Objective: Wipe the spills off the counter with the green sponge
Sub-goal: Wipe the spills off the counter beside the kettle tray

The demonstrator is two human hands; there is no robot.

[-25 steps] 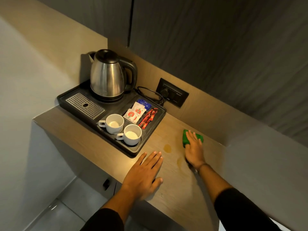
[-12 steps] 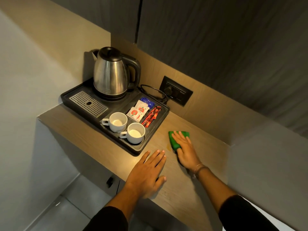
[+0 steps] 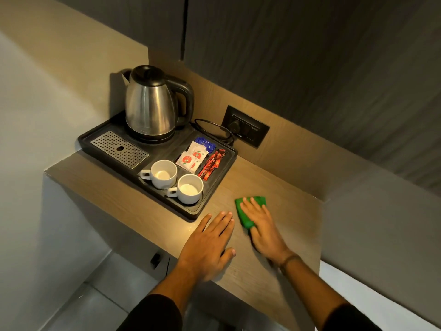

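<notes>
The green sponge (image 3: 245, 211) lies flat on the wooden counter (image 3: 281, 194), just right of the black tray's front corner. My right hand (image 3: 262, 228) presses down on it with fingers spread over its top; the sponge's left and far edges stick out from under the fingers. My left hand (image 3: 208, 244) rests flat on the counter beside it, palm down, fingers apart, holding nothing. No spill shows on the bare wood around the sponge; whatever lies under the sponge and hand is hidden.
A black tray (image 3: 205, 206) at the left holds a steel kettle (image 3: 150, 106), two white cups (image 3: 163, 173), a drip grate and sachets (image 3: 195, 156). The kettle cord runs to a wall socket (image 3: 245, 126). Walls close the back and right; the counter's front edge drops to the floor.
My right hand has slid the sponge from the back right towards the tray and the front, over the brownish spots seen earlier. My left hand has stayed flat in place.
</notes>
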